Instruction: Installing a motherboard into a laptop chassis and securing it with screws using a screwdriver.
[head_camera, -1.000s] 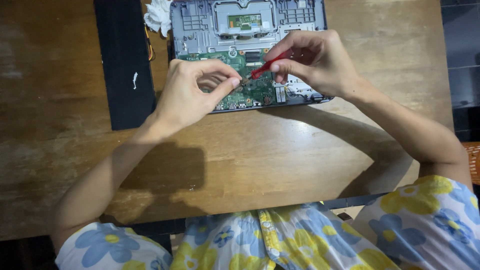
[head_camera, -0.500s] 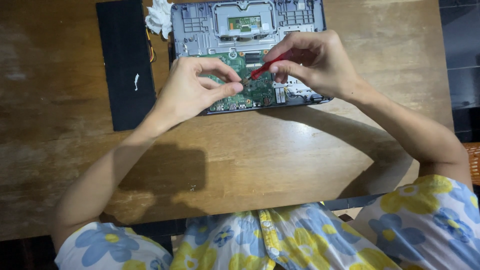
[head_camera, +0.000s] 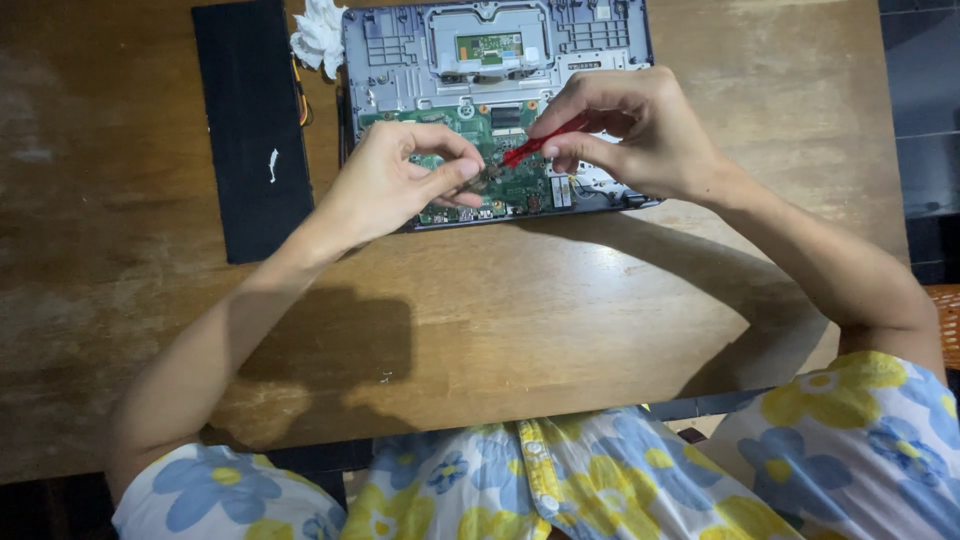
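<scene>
I see a worn wooden counter (head_camera: 600, 320) carrying an opened laptop base (head_camera: 400, 60), a flat black panel (head_camera: 250, 130) and crumpled white tissue (head_camera: 318, 35).

Circuit board (head_camera: 500, 160) green; tool (head_camera: 530, 148) red; laptop shell (head_camera: 400, 50) grey; panel (head_camera: 250, 130) at 9 o'clock black; table (head_camera: 560, 320) brown; clothing (head_camera: 600, 480) blue-yellow floral.

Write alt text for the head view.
A person's right hand holds a red tool over the green circuit board of an opened laptop on a wooden table; the left hand pinches beside it.
</scene>
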